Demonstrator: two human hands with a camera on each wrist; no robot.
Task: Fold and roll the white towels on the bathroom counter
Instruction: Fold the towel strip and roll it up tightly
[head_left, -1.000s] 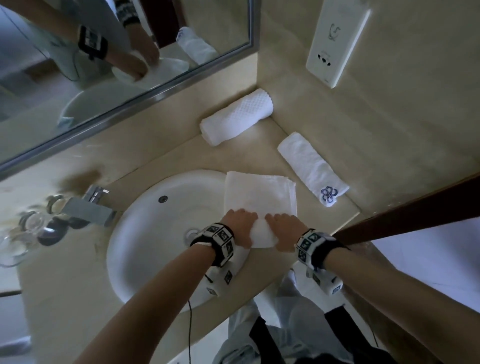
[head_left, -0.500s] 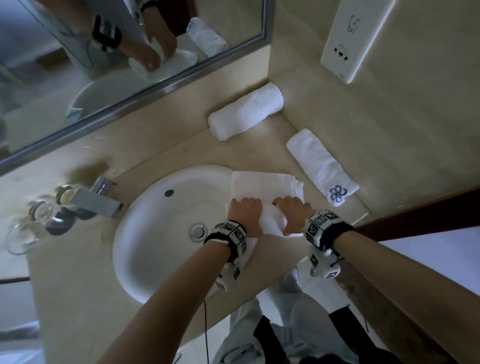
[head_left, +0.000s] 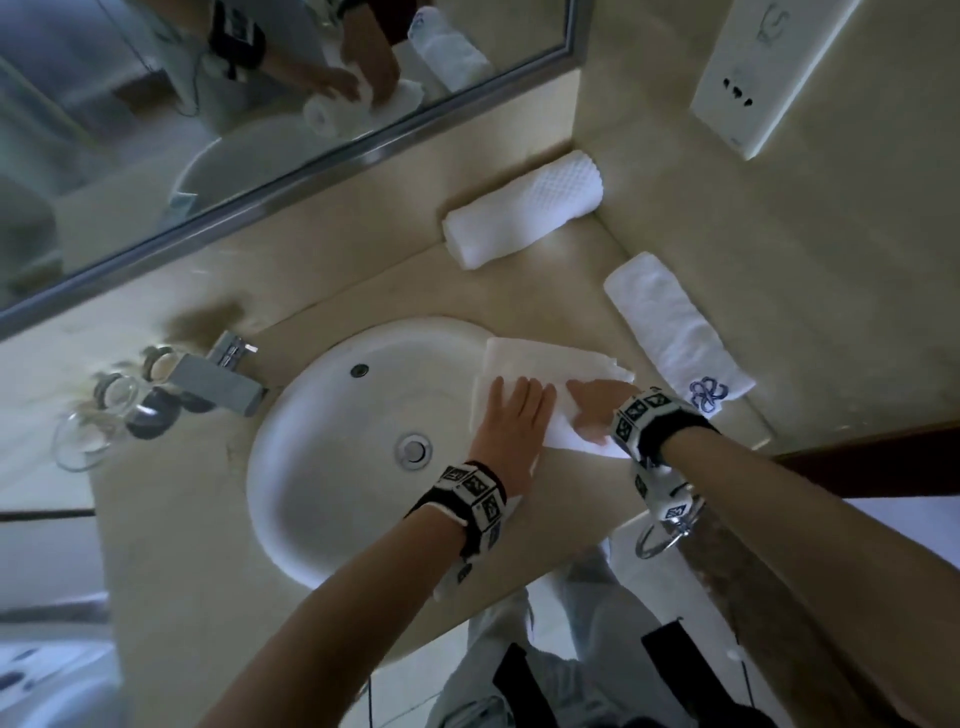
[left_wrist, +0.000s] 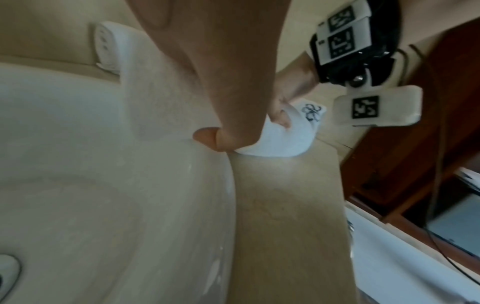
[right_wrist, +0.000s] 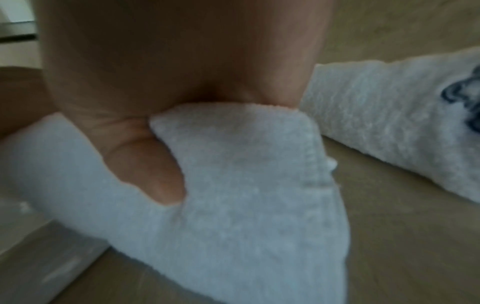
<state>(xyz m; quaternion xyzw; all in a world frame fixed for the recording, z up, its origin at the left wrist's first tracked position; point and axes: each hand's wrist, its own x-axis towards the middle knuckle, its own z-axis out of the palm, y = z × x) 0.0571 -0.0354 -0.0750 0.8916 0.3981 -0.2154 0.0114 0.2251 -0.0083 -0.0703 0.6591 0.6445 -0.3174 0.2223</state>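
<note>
A white towel (head_left: 550, 358) lies over the sink's right rim, its near part rolled up (head_left: 569, 439). My left hand (head_left: 511, 415) presses flat on the roll with straight fingers, its thumb (left_wrist: 206, 137) at the roll's near side. My right hand (head_left: 597, 410) holds the roll's right end, fingers laid over it and thumb (right_wrist: 150, 168) tucked into the cloth. In the left wrist view the roll's end (left_wrist: 275, 142) shows under my palm. A rolled waffle towel (head_left: 524, 208) lies against the back wall. A folded towel with a blue emblem (head_left: 675, 332) lies along the right wall.
The white sink (head_left: 332, 467) takes up the middle of the beige counter (head_left: 171, 519). A steel faucet (head_left: 218, 382) and clear glasses (head_left: 88, 436) stand to the left. A mirror (head_left: 260, 130) runs along the back. A socket panel (head_left: 753, 78) hangs on the right wall.
Both hands have moved away from me along the towel, the roll has grown and the flat part is shorter. My left fingers have straightened out from a curl.
</note>
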